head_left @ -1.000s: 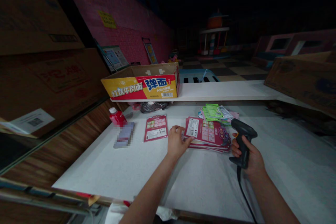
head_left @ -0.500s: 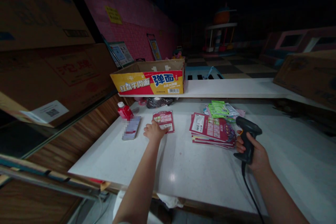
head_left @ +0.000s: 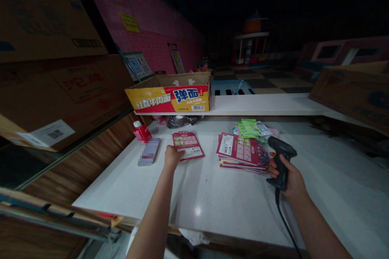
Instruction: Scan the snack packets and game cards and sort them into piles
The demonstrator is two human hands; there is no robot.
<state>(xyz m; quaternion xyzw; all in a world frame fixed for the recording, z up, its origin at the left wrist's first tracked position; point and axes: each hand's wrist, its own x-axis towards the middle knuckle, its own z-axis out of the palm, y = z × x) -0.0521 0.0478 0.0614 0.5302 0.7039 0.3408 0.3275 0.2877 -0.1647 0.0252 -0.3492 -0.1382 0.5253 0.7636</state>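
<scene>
My left hand (head_left: 174, 157) grips the near left edge of a flat maroon card pack (head_left: 189, 144), thumb on top and fingers hidden beneath. A white label with a barcode shows on the pack's near part. My right hand (head_left: 293, 178) is wrapped round the handle of a black barcode scanner (head_left: 282, 160), held above the white counter. Its cable runs down toward the counter's front edge. Just left of the scanner lies a stack of similar maroon packs (head_left: 240, 149), with green packets (head_left: 251, 127) behind it.
A red bottle with a white cap (head_left: 141, 130) stands at the left, beside a phone-like slab (head_left: 152, 151). Behind, a raised shelf (head_left: 258, 103) bears an open yellow and red noodle carton (head_left: 170, 99). Large cardboard boxes (head_left: 69, 97) are piled at the left; another box (head_left: 352, 89) sits at the right.
My left hand has gone from lying spread over the maroon pack to gripping its edge, and the pack has turned slightly. The right hand still holds the scanner. The view has shifted a little.
</scene>
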